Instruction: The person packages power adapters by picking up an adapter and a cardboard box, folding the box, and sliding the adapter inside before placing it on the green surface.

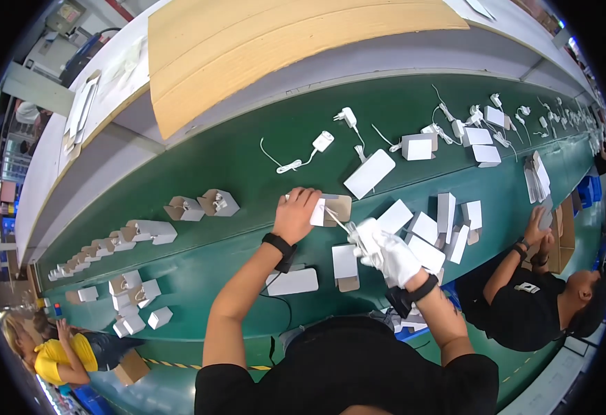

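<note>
White power adapter [366,234] lay in the gloved right hand [394,256], above the near green work surface [199,266], gloved fingers curled round its body; a white cable [334,217] ran from it up and left toward the mouth of a white carton with brown inner flaps [322,211]. The bare left hand [299,211] gripped that carton by its left end, fingers bent over it. Nearest the body, a blue bin [404,334] holding white pieces showed beside the right forearm. Between the forearms lay a flat white box [293,281], a thin black cord [290,315] looping near it, and an upended-looking carton [345,259] stood just left of the glove. Several white boxes [424,228] crowded the right side, close against the working hand. Farther off, on the back green strip [247,183], lay a corded adapter [323,142], a plug [346,117] and a tilted white box [370,173], with a row of cartons [152,232] leading left; beyond rose a shelf topped by a cardboard sheet [282,55]. The left thumb was hidden, the glove covered part of the adapter, the cable's end could not be made out, and the smallest items toward both rims blurred together.
</note>
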`<state>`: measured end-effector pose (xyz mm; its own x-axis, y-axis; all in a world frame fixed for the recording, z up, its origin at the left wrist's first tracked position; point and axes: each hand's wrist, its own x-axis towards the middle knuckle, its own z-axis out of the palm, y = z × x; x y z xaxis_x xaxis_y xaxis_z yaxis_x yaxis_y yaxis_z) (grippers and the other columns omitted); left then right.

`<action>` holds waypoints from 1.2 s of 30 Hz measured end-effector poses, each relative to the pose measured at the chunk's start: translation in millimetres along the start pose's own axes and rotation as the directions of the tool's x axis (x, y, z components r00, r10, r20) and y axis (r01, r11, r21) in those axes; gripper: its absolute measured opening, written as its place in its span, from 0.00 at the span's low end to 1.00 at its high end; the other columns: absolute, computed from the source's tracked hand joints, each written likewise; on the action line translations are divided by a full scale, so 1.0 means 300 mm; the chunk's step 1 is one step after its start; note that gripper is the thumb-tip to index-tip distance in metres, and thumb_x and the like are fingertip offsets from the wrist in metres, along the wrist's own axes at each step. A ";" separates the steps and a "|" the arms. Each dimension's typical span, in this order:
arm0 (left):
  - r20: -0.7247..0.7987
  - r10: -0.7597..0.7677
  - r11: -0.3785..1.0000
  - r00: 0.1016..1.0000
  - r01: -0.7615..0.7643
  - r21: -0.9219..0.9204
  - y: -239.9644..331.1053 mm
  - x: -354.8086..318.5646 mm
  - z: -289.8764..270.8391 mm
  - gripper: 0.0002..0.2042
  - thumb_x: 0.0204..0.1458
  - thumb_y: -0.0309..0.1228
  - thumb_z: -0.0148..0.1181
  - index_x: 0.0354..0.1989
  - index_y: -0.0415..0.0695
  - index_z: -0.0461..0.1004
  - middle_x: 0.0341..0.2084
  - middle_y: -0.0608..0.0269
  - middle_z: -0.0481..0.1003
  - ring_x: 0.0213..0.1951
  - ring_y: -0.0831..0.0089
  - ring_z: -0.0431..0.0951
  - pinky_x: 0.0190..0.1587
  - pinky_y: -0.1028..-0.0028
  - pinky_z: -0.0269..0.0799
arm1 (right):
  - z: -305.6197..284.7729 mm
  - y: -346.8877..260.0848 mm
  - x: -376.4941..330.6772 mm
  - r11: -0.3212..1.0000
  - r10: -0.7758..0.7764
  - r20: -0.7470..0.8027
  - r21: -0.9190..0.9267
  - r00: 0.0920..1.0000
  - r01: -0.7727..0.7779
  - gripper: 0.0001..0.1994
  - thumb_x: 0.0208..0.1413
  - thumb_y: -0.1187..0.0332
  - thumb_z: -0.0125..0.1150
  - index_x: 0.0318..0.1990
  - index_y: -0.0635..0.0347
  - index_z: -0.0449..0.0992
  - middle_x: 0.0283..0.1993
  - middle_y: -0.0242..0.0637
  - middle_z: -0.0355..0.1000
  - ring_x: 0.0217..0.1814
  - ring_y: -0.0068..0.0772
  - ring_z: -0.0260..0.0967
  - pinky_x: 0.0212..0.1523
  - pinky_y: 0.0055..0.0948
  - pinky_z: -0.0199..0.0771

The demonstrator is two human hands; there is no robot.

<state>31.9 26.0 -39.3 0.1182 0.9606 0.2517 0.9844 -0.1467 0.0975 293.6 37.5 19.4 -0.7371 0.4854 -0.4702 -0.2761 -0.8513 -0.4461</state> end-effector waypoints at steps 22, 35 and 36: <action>0.035 -0.305 0.829 0.952 0.283 -0.481 -0.151 -0.184 -0.031 0.36 0.29 0.36 0.74 0.51 0.43 0.63 0.45 0.56 0.69 0.49 0.56 0.68 0.53 0.60 0.63 | 0.145 -0.086 0.513 -0.641 -0.091 0.685 -0.596 0.723 0.484 0.12 0.44 0.70 0.59 0.39 0.55 0.74 0.42 0.41 0.71 0.43 0.44 0.70 0.43 0.40 0.70; -0.059 -0.808 0.377 0.586 0.437 -0.816 -0.395 -0.390 0.082 0.40 0.45 0.36 0.67 0.62 0.41 0.48 0.57 0.54 0.60 0.56 0.62 0.64 0.57 0.64 0.60 | 0.030 -0.182 1.129 -0.893 -0.141 0.041 -0.436 0.989 -0.109 0.16 0.44 0.55 0.62 0.38 0.52 0.75 0.42 0.41 0.73 0.43 0.45 0.72 0.40 0.40 0.74; 0.146 -0.853 0.128 0.501 0.473 -0.872 -0.355 -0.427 0.041 0.39 0.47 0.39 0.65 0.63 0.41 0.48 0.59 0.53 0.59 0.58 0.61 0.62 0.58 0.62 0.59 | 0.096 -0.144 1.079 -0.797 -0.163 0.171 -0.604 0.972 -0.027 0.15 0.44 0.55 0.63 0.36 0.53 0.75 0.37 0.41 0.73 0.39 0.46 0.72 0.37 0.41 0.74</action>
<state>-86.5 -78.6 -93.8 -0.7616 0.6406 -0.0978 0.0684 0.2296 0.9709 49.0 225.6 -91.6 -0.7769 0.5763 -0.2535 0.6123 0.7853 -0.0915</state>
